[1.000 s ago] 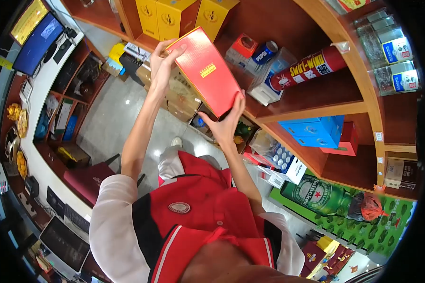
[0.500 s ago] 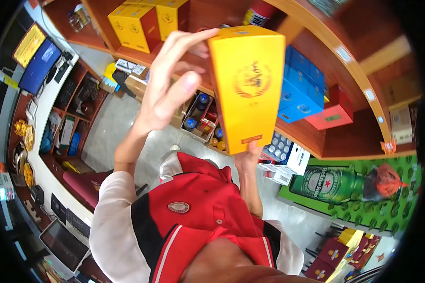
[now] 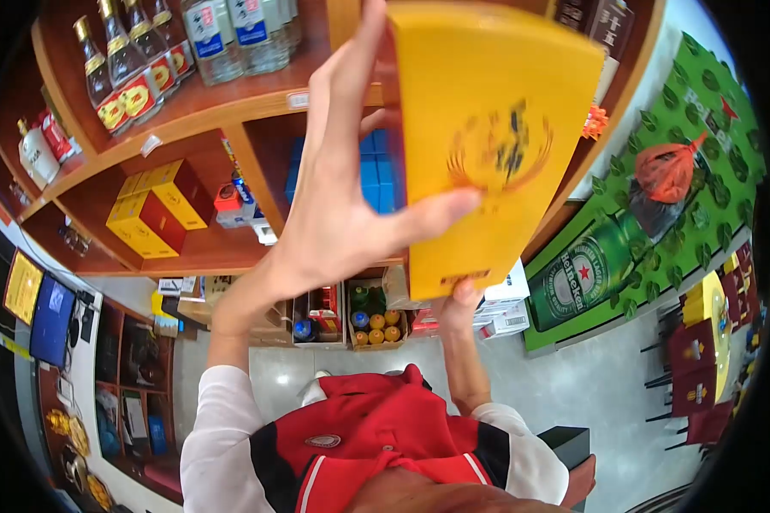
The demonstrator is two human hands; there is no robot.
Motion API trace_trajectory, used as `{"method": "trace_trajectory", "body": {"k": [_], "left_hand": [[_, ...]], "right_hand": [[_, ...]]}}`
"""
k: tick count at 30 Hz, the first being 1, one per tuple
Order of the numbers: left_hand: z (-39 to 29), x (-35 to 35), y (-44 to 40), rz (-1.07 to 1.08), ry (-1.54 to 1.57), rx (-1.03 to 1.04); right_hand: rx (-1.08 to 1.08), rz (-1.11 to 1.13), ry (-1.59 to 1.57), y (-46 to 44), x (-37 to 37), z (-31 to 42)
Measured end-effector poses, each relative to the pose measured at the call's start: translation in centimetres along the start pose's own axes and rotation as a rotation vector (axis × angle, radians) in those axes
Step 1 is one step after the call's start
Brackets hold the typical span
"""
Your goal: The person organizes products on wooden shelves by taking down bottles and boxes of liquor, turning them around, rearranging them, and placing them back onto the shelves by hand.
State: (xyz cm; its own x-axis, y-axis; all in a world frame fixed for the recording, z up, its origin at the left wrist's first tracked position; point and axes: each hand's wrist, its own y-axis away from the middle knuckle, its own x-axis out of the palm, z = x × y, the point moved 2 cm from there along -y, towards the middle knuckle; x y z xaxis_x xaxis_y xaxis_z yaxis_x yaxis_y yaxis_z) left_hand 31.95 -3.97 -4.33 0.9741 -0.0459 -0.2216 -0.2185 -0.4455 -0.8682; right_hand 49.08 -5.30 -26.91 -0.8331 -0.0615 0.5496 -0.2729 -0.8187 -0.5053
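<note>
A tall yellow box [image 3: 488, 111] with a dark printed emblem is held up in front of me in the head view. It widens toward the top and has a dark red side. My right hand [image 3: 459, 312] grips its bottom end, thumb on the front face. My left hand [image 3: 342, 201] is at the box's left side, with its thumb across the front and its fingers along the left edge, partly hidden. Behind the box, blue boxes [image 3: 375, 175] stand in a shelf compartment.
Wooden shelves [image 3: 222, 109] hold bottles [image 3: 137, 73] and more yellow boxes [image 3: 158, 205]. Cartons with orange-capped bottles [image 3: 376, 329] stand on the floor below. A green Heineken panel [image 3: 577, 278] is at the right. A counter with a monitor [image 3: 51, 321] stands at the left.
My left hand has moved onto the box, its thumb now over the front face. The box appears larger and closer. The view has swung, showing more shelves with bottles.
</note>
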Motion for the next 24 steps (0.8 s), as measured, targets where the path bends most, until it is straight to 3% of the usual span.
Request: {"method": "trace_trajectory", "body": {"k": [3, 6, 7, 9, 13, 17, 20, 24], "left_hand": [[-0.8, 2.0, -4.4, 0.05, 0.048, 0.011], [-2.8, 3.3, -9.7, -0.007, 0.406, 0.016], [-2.5, 3.3, -10.9, 0.002, 0.382, 0.074], [0.6, 3.6, -13.8, -0.038, 0.263, 0.16], [4.8, 3.5, -17.4, -0.106, 0.069, 0.227], [8.2, 2.8, -18.4, -0.213, -0.293, 0.082], [11.4, 2.7, -18.5, -0.255, -0.447, 0.121], [13.3, 2.7, -18.9, -0.217, -0.349, 0.097]], "right_hand": [[-0.355, 0.005, 0.244, -6.4, 0.4, 4.1], [-0.398, 0.043, 0.366, -12.2, 2.3, 9.2], [-0.348, 0.051, 0.448, -14.1, 2.9, 10.7], [-0.562, 0.043, 0.729, -17.7, 4.1, 13.0], [-0.423, 0.224, 0.644, -23.0, 5.6, 14.1], [-0.407, 0.297, 0.927, -27.6, 5.7, 12.6], [-0.441, 0.33, 1.035, -29.2, 6.0, 11.4], [-0.38, 0.338, 1.124, -30.0, 7.1, 10.7]]}}
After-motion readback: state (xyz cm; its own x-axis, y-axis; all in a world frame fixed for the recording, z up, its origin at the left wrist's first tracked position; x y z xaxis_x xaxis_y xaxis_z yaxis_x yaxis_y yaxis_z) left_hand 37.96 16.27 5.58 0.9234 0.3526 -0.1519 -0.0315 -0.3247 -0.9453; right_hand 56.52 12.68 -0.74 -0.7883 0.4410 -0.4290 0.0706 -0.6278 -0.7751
